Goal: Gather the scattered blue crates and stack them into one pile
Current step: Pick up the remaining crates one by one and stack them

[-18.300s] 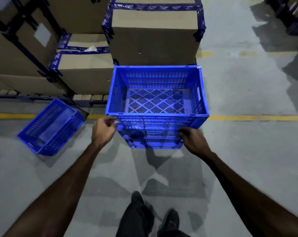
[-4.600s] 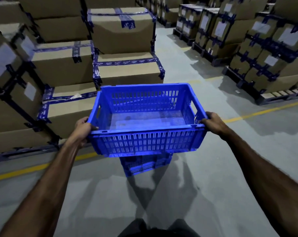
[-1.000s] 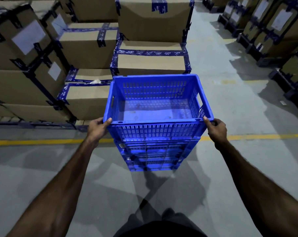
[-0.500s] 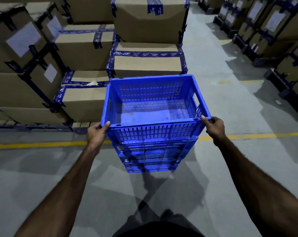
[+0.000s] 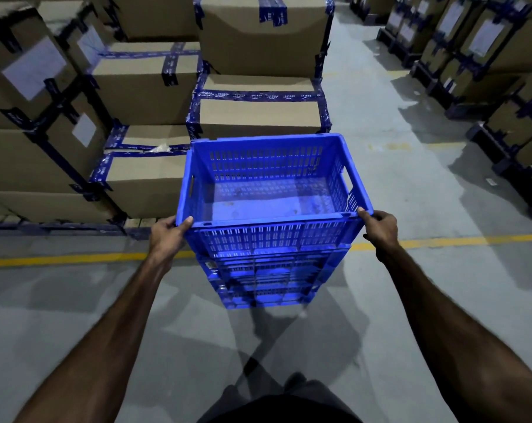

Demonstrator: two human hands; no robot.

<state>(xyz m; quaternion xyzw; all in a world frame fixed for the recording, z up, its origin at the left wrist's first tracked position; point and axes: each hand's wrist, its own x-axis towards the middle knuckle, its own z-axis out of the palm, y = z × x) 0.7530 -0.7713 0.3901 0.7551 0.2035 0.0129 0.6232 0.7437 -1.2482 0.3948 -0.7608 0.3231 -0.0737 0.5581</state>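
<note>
Gripping the top blue crate point(image 5: 274, 190) at both near corners: left hand point(image 5: 167, 236) at 9 o'clock, right hand point(image 5: 379, 228) at 3 o'clock, atop the pile point(image 5: 264, 279).

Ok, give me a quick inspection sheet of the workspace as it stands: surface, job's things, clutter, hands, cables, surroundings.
Surface: grey concrete floor with a yellow line across it.
Job's things: top blue crate, empty, sits on the pile of blue crates; whether fully seated cannot be told.
Clutter: nothing seen.
Hands: left hand grips the top crate's near left corner; right hand grips its near right corner.
Cables: nothing seen.
Surroundings: taped cardboard boxes on pallets behind and left of the pile; more stacked boxes at far right.
</note>
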